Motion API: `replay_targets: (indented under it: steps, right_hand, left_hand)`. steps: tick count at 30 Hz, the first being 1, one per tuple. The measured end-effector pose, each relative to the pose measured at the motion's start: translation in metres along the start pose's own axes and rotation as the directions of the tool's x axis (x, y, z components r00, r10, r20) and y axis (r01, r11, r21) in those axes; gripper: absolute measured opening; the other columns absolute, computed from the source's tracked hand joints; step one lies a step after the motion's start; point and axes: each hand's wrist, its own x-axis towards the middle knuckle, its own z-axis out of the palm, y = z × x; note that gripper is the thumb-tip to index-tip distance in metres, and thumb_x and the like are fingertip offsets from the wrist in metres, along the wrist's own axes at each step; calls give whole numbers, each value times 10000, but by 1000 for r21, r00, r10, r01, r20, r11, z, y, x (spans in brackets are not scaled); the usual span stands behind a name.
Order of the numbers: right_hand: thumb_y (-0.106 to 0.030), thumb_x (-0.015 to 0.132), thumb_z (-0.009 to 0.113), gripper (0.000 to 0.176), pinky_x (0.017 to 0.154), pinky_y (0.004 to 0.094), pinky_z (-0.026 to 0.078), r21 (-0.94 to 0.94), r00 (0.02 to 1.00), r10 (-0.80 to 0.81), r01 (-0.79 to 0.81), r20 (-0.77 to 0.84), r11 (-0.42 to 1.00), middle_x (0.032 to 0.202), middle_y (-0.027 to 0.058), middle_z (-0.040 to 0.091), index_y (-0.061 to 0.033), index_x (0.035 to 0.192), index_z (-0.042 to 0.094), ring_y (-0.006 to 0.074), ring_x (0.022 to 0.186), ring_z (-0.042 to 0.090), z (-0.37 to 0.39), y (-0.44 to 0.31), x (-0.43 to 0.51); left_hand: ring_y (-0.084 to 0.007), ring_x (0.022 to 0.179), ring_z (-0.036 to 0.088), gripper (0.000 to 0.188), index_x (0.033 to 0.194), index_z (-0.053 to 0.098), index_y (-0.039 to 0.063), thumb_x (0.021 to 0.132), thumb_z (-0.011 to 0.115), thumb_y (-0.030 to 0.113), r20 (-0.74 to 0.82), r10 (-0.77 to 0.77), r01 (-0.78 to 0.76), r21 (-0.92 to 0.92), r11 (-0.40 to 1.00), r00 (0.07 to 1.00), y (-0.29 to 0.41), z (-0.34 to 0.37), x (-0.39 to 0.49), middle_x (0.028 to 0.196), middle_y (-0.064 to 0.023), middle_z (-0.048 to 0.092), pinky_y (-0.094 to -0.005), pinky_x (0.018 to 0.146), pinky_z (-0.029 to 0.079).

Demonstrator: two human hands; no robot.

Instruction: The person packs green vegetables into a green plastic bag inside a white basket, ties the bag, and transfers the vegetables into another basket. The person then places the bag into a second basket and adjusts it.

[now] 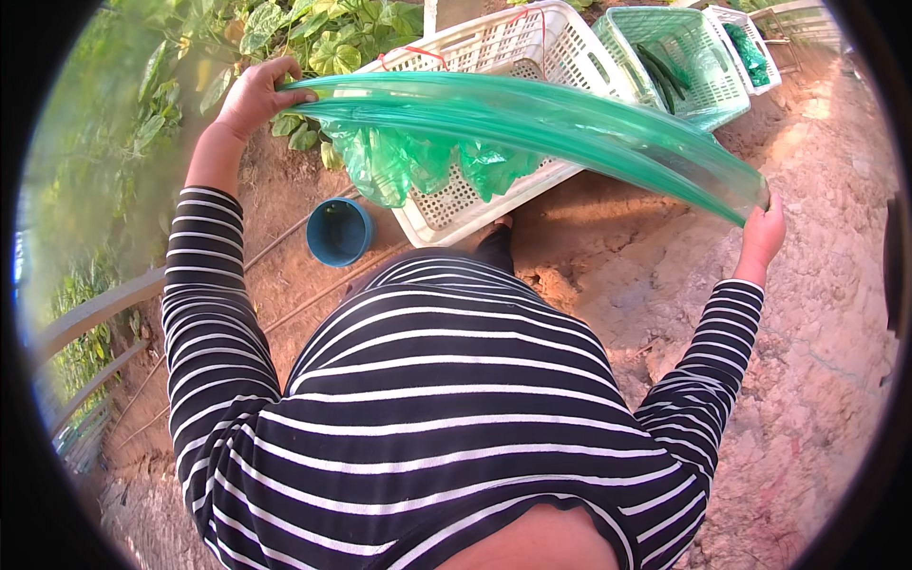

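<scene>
A long sheet of thin green plastic film (527, 121) is stretched between my hands, in front of my body. My left hand (263, 96) pinches its gathered end at the upper left. At the right, my right hand (764, 224) grips the other end. Crumpled green film hangs below the stretched length, over a white perforated plastic crate (456, 214) with red ties on its far rim. The stretched film hides part of this crate.
A blue plastic bucket (340, 232) stands on the soil left of the crate. Beyond are a film-lined crate (705, 85) holding cucumbers (659, 77) and another white crate (766, 80) with green film. Leafy plants (313, 35) grow at the upper left, and a curved rail (107, 311) runs at the left.
</scene>
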Motion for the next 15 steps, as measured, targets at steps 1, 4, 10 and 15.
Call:
replay_targets:
  steps: [1,4,10,15]
  right_hand:
    - [-247,962,581,201,735,507,518,-50,1000,19,-18,4,999,994,177,717,-125,1103,656,427,910,663,2,0,0]
    - [-190,903,629,222,743,504,531,-150,996,-64,72,57,986,1037,145,719,-148,1120,643,398,931,674,8,14,2]
    - [-112,826,691,310,752,473,543,-185,988,-153,155,27,970,1068,109,709,-164,1125,627,359,983,674,17,25,4]
    - [-147,832,715,294,756,472,542,-215,973,-217,229,77,949,1073,105,714,-159,1112,626,362,980,676,28,12,4]
  left_hand:
    - [-238,762,607,297,967,634,111,871,786,347,-21,43,-42,65,997,999,2,0,-3,791,-74,610,-365,681,475]
    - [-327,916,650,148,986,620,112,911,700,212,-225,122,-75,207,976,967,-38,11,2,924,-104,662,-425,763,520]
    - [-222,809,698,149,1041,678,17,1006,567,109,-177,-699,273,-833,481,693,-71,18,8,982,-102,730,-356,704,581]
    - [-194,672,669,146,1074,662,79,1046,552,172,289,-771,-83,-911,-403,568,-125,46,23,915,-99,721,-317,643,599]
